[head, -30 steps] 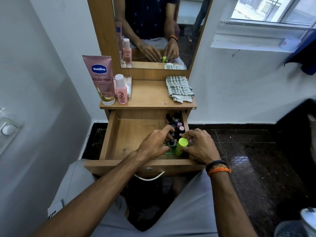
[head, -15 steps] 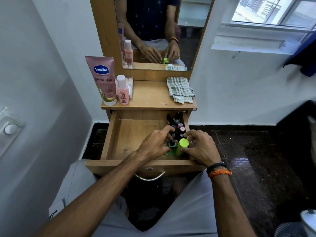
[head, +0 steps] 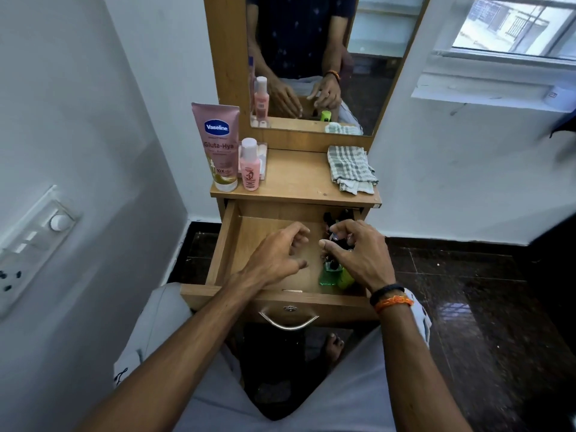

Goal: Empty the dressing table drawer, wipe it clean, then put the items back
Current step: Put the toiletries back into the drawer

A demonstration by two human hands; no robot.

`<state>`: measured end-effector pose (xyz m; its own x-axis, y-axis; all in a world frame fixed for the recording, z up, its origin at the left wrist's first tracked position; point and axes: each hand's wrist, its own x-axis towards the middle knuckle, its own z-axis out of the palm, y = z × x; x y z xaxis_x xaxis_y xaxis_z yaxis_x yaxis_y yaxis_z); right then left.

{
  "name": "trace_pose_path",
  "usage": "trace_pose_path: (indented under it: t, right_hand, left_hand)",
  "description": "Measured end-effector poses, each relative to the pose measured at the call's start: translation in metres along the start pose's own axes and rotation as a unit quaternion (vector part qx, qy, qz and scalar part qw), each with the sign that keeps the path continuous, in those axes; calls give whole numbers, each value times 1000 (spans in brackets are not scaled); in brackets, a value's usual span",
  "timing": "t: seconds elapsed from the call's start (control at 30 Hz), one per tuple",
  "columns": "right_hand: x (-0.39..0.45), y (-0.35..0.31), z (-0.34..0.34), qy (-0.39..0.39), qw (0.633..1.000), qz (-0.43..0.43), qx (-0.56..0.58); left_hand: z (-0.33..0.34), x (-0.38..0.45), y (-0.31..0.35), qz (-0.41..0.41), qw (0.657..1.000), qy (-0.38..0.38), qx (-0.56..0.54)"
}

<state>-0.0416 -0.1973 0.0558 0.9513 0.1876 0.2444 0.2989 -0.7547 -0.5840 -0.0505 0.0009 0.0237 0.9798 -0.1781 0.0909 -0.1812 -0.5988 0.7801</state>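
The wooden drawer [head: 218, 288] of the dressing table is pulled out. Its right side holds a green bottle [head: 328, 276], a lime-green bottle [head: 346, 278] and several small dark bottles [head: 336, 217]; its left part is bare wood. My left hand [head: 277, 255] hovers over the middle of the drawer, fingers loosely curled and holding nothing. My right hand [head: 361, 255] hovers just above the bottles with fingers spread and bent, gripping nothing that I can see. It hides some of the bottles. A checked cloth [head: 350, 168] lies on the tabletop [head: 296, 179] at the right.
A pink Vaseline tube [head: 218, 145] and a small pink bottle [head: 250, 166] stand at the tabletop's left. The mirror [head: 311, 57] rises behind. A white wall with a switch panel [head: 34, 241] is close on the left, and dark floor [head: 467, 291] lies to the right.
Both hands have lifted off the bottles and drawn slightly apart. My right hand let go of the lime-green bottle, which now sits low in the drawer.
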Motion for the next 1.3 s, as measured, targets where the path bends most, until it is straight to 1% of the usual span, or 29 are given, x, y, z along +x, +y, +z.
trace_pose_path:
  t: [0.1,0.17,0.27,0.37,0.47,0.57,0.7,0.87,1.03,1.13,1.23,1.3]
  right_hand:
    - [15,-17,11,-14,999,-1,44]
    - [28,-30,19,-16,996,1,88]
    - [51,-52,34,-22,989,-1,143]
    - [74,-72,48,-1,988,4,157]
    - [94,-88,64,19,987,10,162]
    - [110,-98,79,33,986,11,166]
    - [127,-108,90,25,987,7,161]
    - [139,-115,98,15,989,-26,143]
    - [141,-113,99,16,989,-27,147]
    - [137,-110,89,18,986,-19,166]
    - [125,-99,68,-10,979,10,202]
    - [111,-87,52,-58,973,34,223]
  left_hand:
    - [-16,-4,-2,-17,997,60,-37]
    - [-27,-5,-4,-26,992,116,-49]
    - [-44,-4,-8,-52,975,210,-61]
    - [-58,1,-10,-91,951,283,-87]
    - [-70,6,-14,-114,935,322,-97]
    - [-79,8,-19,-125,930,331,-94]
    - [-87,10,-24,-127,936,319,-84]
    - [-89,14,-30,-129,937,315,-76]
    - [-86,16,-29,-132,936,316,-87]
    - [-85,16,-24,-137,931,323,-98]
    - [-78,12,-21,-136,931,320,-107]
    - [-71,7,-19,-140,931,313,-125]
